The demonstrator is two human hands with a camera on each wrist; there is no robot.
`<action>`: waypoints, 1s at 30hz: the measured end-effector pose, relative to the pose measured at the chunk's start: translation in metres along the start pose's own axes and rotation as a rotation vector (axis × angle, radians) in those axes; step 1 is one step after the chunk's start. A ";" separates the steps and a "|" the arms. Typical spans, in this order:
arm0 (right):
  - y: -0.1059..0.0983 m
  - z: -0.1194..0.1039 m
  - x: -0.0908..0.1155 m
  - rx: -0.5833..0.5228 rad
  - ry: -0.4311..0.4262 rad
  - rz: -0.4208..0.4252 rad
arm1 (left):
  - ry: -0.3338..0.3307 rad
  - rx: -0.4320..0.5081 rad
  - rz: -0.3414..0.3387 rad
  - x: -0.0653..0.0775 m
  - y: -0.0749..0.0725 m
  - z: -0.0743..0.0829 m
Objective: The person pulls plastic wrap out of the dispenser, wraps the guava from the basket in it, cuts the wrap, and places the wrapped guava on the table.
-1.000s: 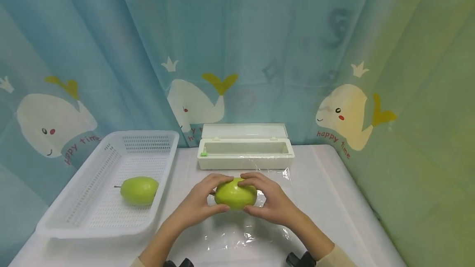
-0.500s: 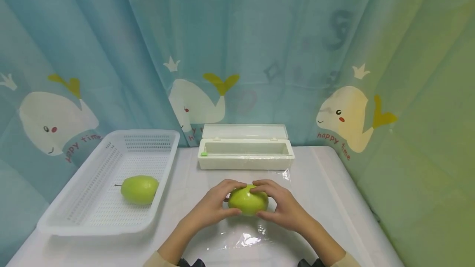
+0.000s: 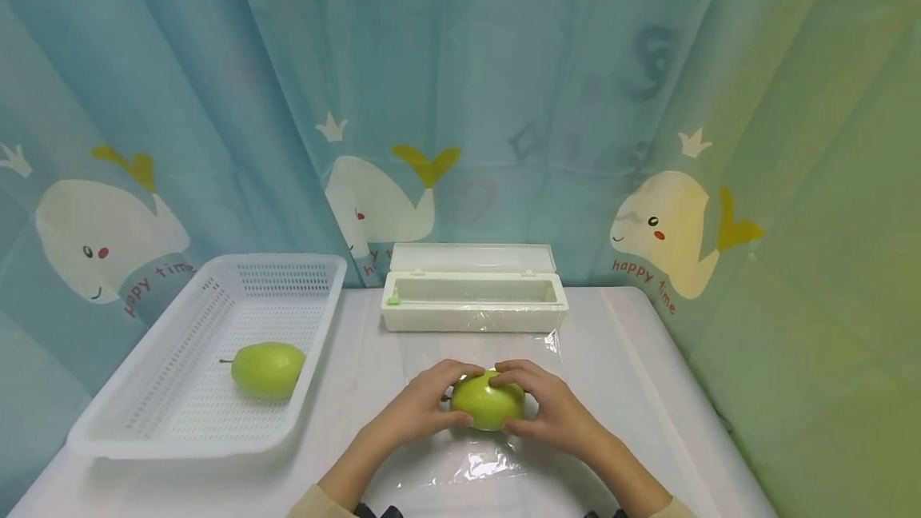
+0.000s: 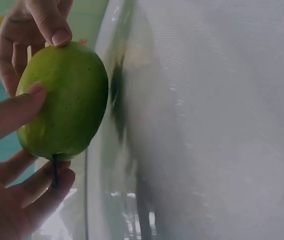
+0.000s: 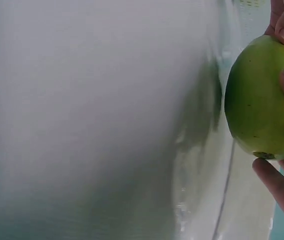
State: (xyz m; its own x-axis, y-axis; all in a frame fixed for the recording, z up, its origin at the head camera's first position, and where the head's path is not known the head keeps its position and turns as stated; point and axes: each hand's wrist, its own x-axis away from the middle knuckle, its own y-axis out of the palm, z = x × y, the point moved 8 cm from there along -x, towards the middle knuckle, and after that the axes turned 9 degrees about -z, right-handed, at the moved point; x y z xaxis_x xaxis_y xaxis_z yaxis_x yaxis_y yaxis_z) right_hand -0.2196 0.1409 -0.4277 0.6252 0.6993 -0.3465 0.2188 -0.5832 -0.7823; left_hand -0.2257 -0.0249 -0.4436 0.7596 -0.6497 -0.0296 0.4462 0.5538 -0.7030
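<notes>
Both hands hold one green pear between them, close over a sheet of clear plastic wrap. The left hand grips the stem end, thumb on the near side and fingers on the far side. The right hand grips the opposite end in the same way. In the left wrist view the pear shows its dark stem pointing towards the left fingers. The right wrist view shows the pear's blossom end beside a right fingertip. A second green pear lies in a white basket on the left.
Behind the hands stands a white plastic wrap dispenser, its lid raised, with a small green slider at its left end. The wrap reaches from it towards the person. The perforated white basket sits at left. A whale-print curtain hangs behind the table.
Both hands have carried the pear to the right and nearer the person, over the plastic wrap. The basket, the other pear and the dispenser have stayed where they were.
</notes>
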 end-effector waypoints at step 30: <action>-0.012 0.017 0.072 0.118 0.032 -0.140 | -0.036 -0.283 -0.055 0.081 0.010 0.002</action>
State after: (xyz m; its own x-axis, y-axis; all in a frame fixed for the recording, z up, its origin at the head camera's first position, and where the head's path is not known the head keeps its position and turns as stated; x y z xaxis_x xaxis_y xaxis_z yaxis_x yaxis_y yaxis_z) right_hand -0.1898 0.2051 -0.4521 0.6185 0.7558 -0.2151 0.2170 -0.4274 -0.8776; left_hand -0.1583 -0.0708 -0.4519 0.7563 -0.6532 0.0361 0.3417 0.3473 -0.8733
